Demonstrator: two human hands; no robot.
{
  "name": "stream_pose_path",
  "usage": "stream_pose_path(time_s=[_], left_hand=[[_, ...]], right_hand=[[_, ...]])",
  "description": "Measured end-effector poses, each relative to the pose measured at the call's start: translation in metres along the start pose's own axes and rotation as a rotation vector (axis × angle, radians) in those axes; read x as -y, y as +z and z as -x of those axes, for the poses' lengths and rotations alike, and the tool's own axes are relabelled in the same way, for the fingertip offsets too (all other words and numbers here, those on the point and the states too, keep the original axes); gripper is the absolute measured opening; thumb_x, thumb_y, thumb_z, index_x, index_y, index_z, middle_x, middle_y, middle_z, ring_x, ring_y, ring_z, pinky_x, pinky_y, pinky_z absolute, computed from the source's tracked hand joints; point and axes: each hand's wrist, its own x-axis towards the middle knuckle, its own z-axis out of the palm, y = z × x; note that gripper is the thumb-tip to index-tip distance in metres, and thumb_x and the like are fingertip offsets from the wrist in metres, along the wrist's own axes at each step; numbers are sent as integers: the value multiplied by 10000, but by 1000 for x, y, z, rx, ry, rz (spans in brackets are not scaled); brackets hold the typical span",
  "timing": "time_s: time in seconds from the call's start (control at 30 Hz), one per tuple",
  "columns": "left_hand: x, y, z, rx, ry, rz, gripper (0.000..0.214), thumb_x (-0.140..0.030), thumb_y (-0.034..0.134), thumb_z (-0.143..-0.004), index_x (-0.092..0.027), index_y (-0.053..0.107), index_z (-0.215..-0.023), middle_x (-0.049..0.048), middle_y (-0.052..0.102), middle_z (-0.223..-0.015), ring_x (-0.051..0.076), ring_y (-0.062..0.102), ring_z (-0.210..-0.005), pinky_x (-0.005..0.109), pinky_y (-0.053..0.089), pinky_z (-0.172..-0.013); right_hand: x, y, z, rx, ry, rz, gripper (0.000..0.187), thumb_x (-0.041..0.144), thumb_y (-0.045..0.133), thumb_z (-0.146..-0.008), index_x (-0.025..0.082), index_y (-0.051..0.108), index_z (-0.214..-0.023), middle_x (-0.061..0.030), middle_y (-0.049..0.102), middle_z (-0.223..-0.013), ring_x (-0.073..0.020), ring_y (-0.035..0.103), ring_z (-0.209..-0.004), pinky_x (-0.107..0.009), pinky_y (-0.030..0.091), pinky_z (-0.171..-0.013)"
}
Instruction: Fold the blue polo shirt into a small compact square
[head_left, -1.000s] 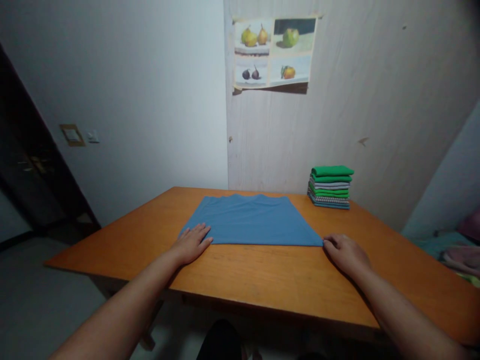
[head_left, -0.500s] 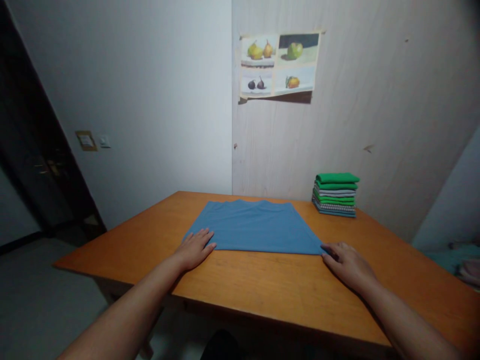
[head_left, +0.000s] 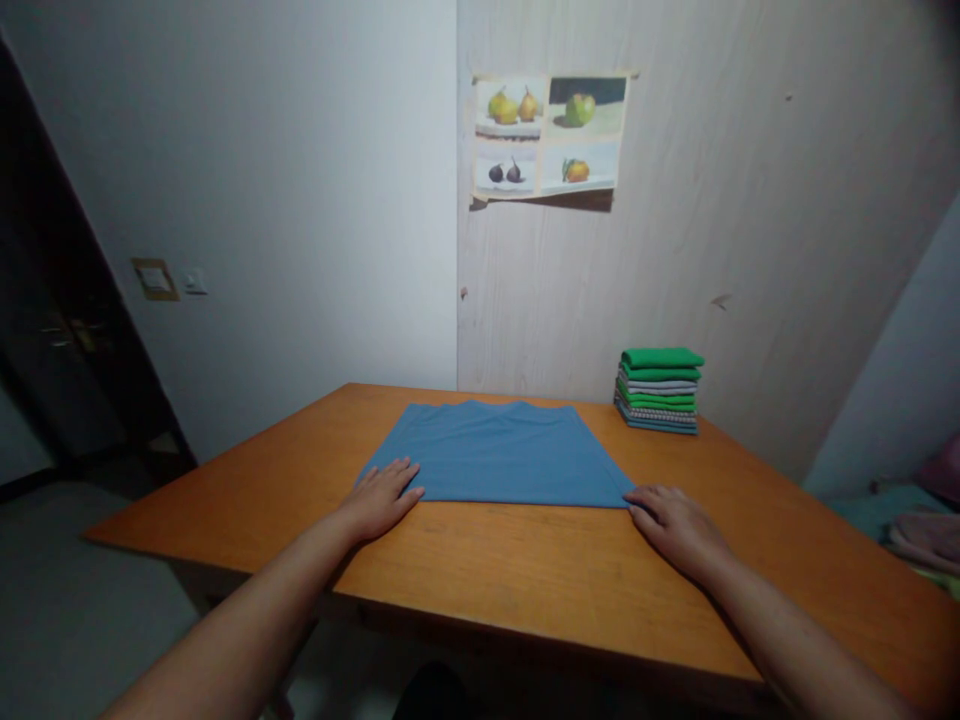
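Note:
A blue cloth [head_left: 495,455] lies spread on the wooden table, its near edge straight and its far edge slightly wavy. Whether it is a garment, I cannot make out. My left hand [head_left: 381,497] rests flat on its near left corner, fingers spread, covering that corner. At the near right corner, my right hand [head_left: 675,525] has thumb and fingertips closed on the edge of the cloth. Faint creases run across the cloth's upper half.
A stack of folded cloths [head_left: 658,392], green, grey, checked and blue, stands at the table's back right. The orange-brown table [head_left: 525,570] meets the wall behind. A fruit picture sheet [head_left: 547,138] hangs there. Fabric items [head_left: 926,540] lie beyond the right edge.
The view has shifted slightly, so everything sits a little further left. My right hand's fingers have settled lower and flatter at the cloth's corner. My left hand stays in place on the cloth.

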Motion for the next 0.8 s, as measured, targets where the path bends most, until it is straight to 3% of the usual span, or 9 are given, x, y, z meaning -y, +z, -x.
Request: stream_pose_path(time_s=[0.17, 0.27, 0.43, 0.6, 0.8], left_hand=[[-3, -12, 2, 52, 7, 35, 791, -682, 367, -910, -182, 413, -1522, 131, 310, -1613, 310, 259, -1502, 525, 195, -1203], [-9, -19, 6, 1, 69, 43, 714, -648, 446, -895, -190, 527, -1437, 133, 447, -1545, 328, 380, -1442, 516, 246, -1182], [-35, -22, 6, -50, 217, 161, 549, -558, 500, -900, -187, 645, -1279, 120, 642, -1341, 277, 589, -1229, 390, 427, -1056], [-95, -24, -10, -18, 310, 233, 511, -513, 511, -904, -185, 648, -1271, 123, 663, -1300, 283, 603, -1196, 392, 453, -1022], [-202, -21, -43, -50, 441, 119, 569, -513, 540, -890, -198, 559, -1363, 150, 634, -1313, 326, 602, -1186, 436, 492, -954]], right_hand=[[-3, 3, -1, 28, 15, 24, 379, 390, 451, -941, 219, 736, -1124, -97, 706, -1173, -265, 608, -1097, -402, 458, -942], [-2, 2, -1, 37, 23, 45, 393, 390, 453, -944, 205, 711, -1176, -101, 700, -1188, -266, 602, -1110, -395, 449, -941], [9, -6, -6, 76, 26, 118, 340, 349, 453, -954, 205, 705, -1132, -100, 699, -1140, -251, 602, -1077, -362, 420, -915], [27, -12, -18, 121, 46, 250, 268, 299, 446, -963, 194, 691, -996, -104, 697, -992, -253, 601, -991, -356, 382, -840], [32, -10, -26, 15, 69, 232, 224, 270, 438, -966, 184, 644, -948, -112, 681, -975, -251, 588, -959, -347, 366, -809]])
